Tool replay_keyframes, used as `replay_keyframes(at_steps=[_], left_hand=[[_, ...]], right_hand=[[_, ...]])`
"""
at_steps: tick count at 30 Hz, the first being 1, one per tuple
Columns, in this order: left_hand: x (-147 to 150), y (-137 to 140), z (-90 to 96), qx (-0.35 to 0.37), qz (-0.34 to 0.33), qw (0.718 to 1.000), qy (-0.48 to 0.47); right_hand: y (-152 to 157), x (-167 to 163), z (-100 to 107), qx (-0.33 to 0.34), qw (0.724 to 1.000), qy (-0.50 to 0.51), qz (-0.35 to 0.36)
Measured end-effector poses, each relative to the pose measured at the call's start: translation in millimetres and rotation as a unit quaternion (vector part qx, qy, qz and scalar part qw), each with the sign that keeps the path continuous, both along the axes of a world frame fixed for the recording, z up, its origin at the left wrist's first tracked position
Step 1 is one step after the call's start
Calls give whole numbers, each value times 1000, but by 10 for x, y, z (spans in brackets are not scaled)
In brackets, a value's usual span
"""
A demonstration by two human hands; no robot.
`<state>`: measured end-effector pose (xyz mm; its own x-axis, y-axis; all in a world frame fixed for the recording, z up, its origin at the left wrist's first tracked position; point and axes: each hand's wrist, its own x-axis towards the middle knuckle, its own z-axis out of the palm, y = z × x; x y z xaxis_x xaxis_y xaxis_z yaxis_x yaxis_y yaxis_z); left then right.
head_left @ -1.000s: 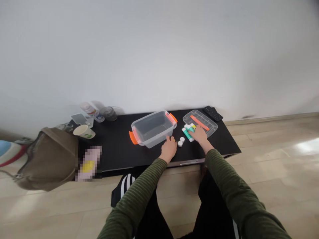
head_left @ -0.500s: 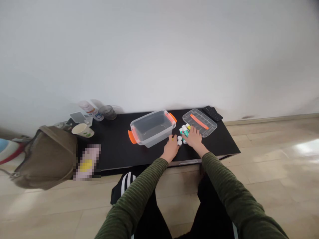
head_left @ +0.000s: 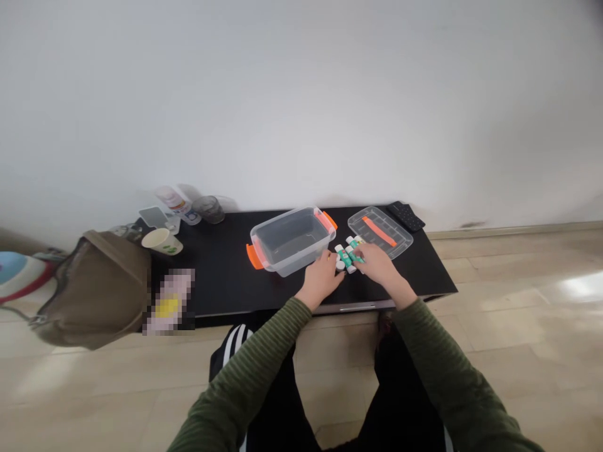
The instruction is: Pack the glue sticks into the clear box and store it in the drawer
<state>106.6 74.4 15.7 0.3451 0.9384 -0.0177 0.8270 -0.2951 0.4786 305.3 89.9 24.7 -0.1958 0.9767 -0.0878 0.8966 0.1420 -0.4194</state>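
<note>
Several small green-and-white glue sticks (head_left: 343, 257) lie in a cluster on the black table between my hands. My left hand (head_left: 321, 277) is cupped against the left side of the cluster, thumb and fingers apart beside a white cap (head_left: 340, 266). On the right, my right hand (head_left: 380, 269) has its fingers and thumb closed round a green glue stick, partly hidden under them. Behind my left hand stands an open clear plastic box (head_left: 282, 267) with orange latches. Its clear lid (head_left: 400, 240), with an orange handle, lies flat beyond my right hand.
A black keyboard-like object (head_left: 406, 216) lies behind the lid. To the left are a paper cup (head_left: 162, 242), a spray can (head_left: 178, 204), a dark glass (head_left: 209, 209) and a brown bag (head_left: 101, 289). A wall (head_left: 301, 113) rises behind the table (head_left: 226, 282).
My right hand has turned, and its fingers have drawn in on the glue sticks. More of the green tubes now shows between my hands. My left hand remains beside the cluster.
</note>
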Motion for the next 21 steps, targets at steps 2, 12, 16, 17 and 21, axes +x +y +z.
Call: replay_keyframes(at_steps=[2,12,16,17,21], left_hand=[[-163,0,162,-153,-122,975,-106],[-282,104,319,-420,-156,739,-504],[-257,188,303,-446,-127,735,-495],[-260,207,292,-446,-125,736,-494],[-288,263,206,-405,-113,771,-478]], right_hand=[[-134,76,161,-126,982,106,92],[-216,-91,387,-230,789,548,156],[-128,-123,290,-253,777,570,89],[-114,-113,268,-255,777,570,79],[-75,-22,192,-252,804,536,47]])
